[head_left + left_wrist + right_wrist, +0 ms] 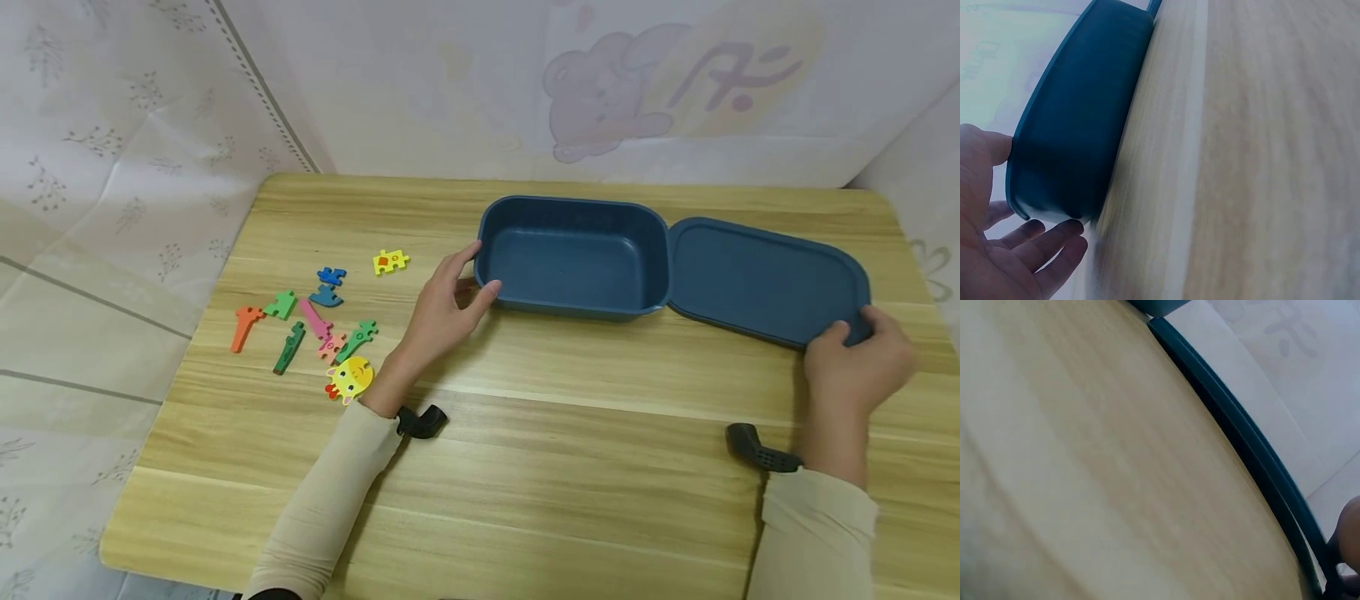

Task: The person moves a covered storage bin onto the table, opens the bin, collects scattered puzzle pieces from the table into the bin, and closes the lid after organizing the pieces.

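touching the left end of the blue box (573, 271) on the table (570, 500), the left hand (447, 307) has its fingers spread and loosely bent; the right hand (861, 360) pinches the near right corner of the lid (772, 279), just right of the box. left of the box lie puzzle pieces (326, 295), one a yellow animal face (351, 379); their marks are too small to read. on the wall (420, 100) behind are a bear (600, 92) and a purple, writing-like mark (726, 77) i cannot read.

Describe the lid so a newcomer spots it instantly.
On the wooden table, find the deep dark-blue box. At its right end is the lid, its near right corner gripped by the right hand. It matches the box's colour but is flat.
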Demonstrator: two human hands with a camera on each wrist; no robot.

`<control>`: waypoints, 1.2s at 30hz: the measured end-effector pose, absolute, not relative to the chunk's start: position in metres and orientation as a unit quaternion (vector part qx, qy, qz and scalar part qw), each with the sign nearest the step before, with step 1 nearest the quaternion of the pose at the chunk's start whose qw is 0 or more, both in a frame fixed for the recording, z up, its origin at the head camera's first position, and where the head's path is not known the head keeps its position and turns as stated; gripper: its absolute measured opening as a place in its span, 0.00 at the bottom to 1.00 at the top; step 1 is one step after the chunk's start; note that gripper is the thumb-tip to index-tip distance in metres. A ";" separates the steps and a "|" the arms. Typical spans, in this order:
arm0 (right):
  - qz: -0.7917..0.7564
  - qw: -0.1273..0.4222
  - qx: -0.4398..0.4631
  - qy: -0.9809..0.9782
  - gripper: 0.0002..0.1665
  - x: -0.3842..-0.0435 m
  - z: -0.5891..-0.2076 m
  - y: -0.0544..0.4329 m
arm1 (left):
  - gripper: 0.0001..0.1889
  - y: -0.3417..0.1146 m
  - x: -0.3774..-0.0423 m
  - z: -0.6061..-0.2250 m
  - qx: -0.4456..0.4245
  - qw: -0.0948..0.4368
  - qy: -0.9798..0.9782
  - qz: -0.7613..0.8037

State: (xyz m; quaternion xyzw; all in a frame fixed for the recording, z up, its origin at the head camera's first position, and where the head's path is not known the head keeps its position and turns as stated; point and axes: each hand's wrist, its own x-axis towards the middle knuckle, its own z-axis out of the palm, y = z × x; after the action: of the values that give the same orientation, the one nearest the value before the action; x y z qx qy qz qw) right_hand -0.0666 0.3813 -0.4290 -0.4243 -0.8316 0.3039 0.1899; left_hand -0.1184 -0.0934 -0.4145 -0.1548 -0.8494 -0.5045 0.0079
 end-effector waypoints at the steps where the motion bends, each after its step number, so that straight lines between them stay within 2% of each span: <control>1: 0.297 0.187 -0.421 -0.836 0.31 -0.066 -0.430 0.382 | 0.35 -0.093 -0.118 -0.414 -0.155 0.008 -0.849 -0.505; 7: 0.277 0.165 -0.409 -0.854 0.32 -0.064 -0.430 0.384 | 0.35 -0.093 -0.118 -0.414 -0.152 0.005 -0.851 -0.503; 12: 0.279 0.201 -0.359 -0.868 0.31 -0.066 -0.423 0.373 | 0.36 -0.093 -0.117 -0.414 -0.150 0.003 -0.850 -0.505; 16: 0.312 0.231 -0.316 -0.866 0.28 -0.074 -0.411 0.354 | 0.36 -0.093 -0.118 -0.414 -0.151 0.007 -0.850 -0.505; 26: 0.387 0.213 -0.164 -0.882 0.24 -0.101 -0.401 0.284 | 0.36 -0.091 -0.116 -0.418 -0.145 0.011 -0.850 -0.507; 31: 0.440 0.179 -0.149 -0.867 0.25 -0.110 -0.397 0.262 | 0.36 -0.090 -0.117 -0.418 -0.150 0.016 -0.851 -0.503; 36: 0.482 0.116 -0.154 -0.855 0.29 -0.112 -0.399 0.246 | 0.36 -0.090 -0.118 -0.418 -0.151 0.017 -0.853 -0.499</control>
State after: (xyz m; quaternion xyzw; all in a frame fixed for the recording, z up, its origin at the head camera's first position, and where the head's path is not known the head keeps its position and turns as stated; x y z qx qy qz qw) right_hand -0.1121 0.2462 -0.3988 -0.1540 -0.8549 0.4817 0.1159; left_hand -0.1179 -0.0896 -0.4184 -0.1513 -0.8530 -0.4992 0.0172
